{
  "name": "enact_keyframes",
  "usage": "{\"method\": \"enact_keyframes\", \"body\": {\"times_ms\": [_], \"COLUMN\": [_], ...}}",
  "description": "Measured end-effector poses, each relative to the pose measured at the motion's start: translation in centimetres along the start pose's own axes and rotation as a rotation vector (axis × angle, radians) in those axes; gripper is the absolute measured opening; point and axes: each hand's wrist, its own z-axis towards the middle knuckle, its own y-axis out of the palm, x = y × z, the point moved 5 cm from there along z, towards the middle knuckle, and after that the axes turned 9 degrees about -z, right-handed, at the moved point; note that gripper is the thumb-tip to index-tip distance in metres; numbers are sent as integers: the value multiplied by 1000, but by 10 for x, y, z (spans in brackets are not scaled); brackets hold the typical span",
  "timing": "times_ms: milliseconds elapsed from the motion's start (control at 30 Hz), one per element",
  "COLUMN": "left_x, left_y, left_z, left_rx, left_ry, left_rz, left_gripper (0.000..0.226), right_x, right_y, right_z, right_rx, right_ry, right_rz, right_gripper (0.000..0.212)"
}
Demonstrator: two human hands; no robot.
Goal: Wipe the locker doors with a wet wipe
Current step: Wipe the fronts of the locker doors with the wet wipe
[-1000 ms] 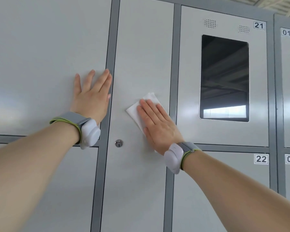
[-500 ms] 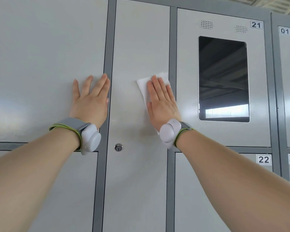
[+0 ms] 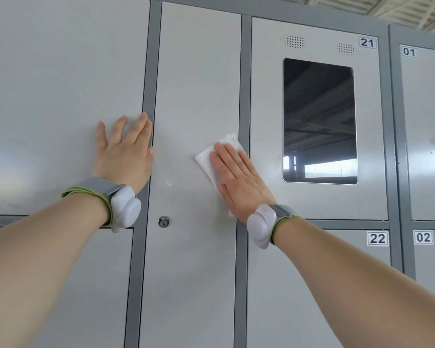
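Narrow grey locker door has a white wipe flat on it under the right hand, keyhole lower down; left hand rests on the next door.

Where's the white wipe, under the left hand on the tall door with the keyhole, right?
No, wrong hand. In the head view the white wipe lies under the right hand, on the tall door with the keyhole. The left hand rests on the next door.

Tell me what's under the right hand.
A white wet wipe, pressed flat on the narrow locker door by the right hand. Its upper-left part shows; the rest is covered.
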Motion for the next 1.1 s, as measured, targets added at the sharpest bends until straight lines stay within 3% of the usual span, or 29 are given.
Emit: {"method": "enact_keyframes", "body": {"times_ms": [233, 433, 533, 800, 933, 1100], "left_x": [3, 9, 18, 49, 71, 93], "left_y": [0, -9, -16, -18, -13, -6], "left_z": [0, 7, 15, 26, 29, 35], "left_rx": [-2, 99, 109, 120, 101, 87], "left_ry": [-26, 4, 32, 142, 175, 223], "left_rz": [-32, -77, -68, -72, -64, -62], "left_gripper": [51, 40, 49, 45, 58, 64], "right_x": [38, 59, 66, 65, 65, 84], "right_y": [-5, -7, -7, -6, -6, -8], "right_z": [-25, -11, 7, 8, -15, -20], "right_rx": [40, -3, -24, -38, -13, 20], "right_ry": [161, 292, 330, 169, 29, 116], "right_rz": [36, -6, -29, -44, -79, -95], "right_gripper": [58, 60, 59, 62, 57, 57]}}
